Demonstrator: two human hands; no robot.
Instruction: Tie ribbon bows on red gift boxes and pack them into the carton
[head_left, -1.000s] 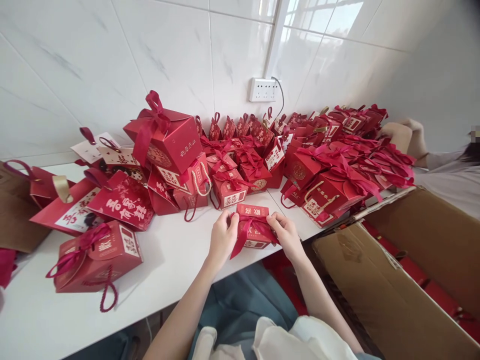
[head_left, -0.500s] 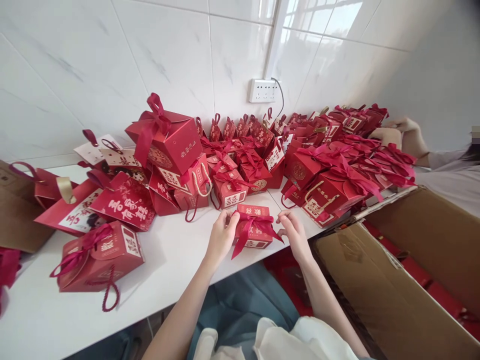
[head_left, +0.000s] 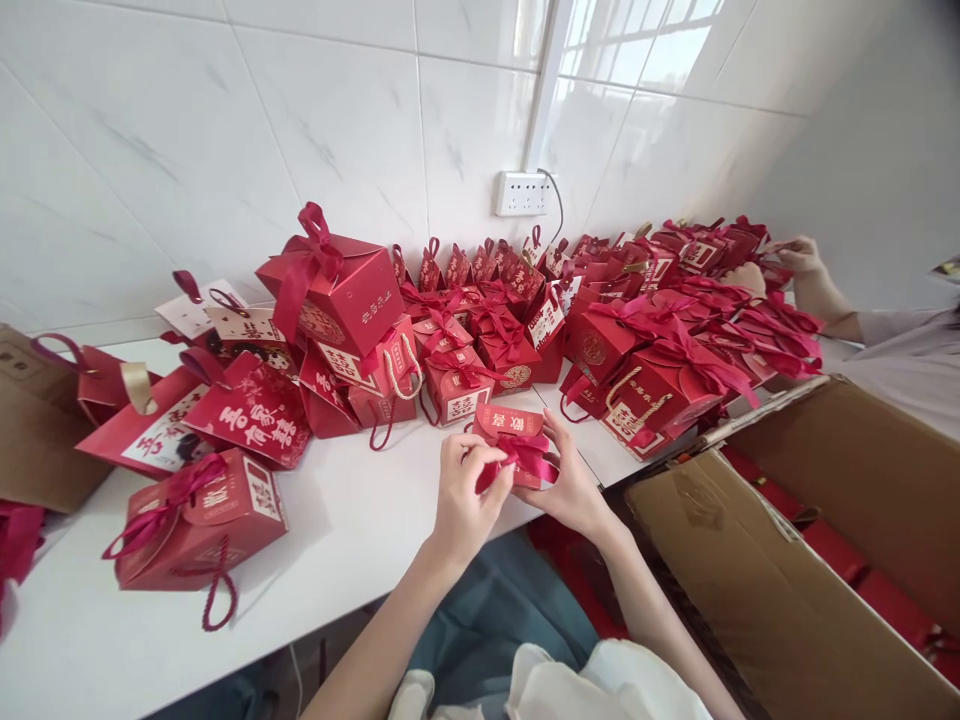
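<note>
A small red gift box with pale lettering is between my hands near the table's front edge, its top tilted towards me. A magenta ribbon is tied across it. My left hand pinches the ribbon at the front of the box. Wrapped round the box's right side, my right hand grips it with the thumb on the near side and fingers behind. The box's underside is hidden.
Several red gift boxes crowd the back of the white table. Another red box with a rope handle sits at left. An open cardboard carton stands at right. Another person's hand touches boxes at far right.
My right hand has closed on the box, which is now tilted. My left hand has moved onto the ribbon's front. At far right, the other person's hands have shifted.
</note>
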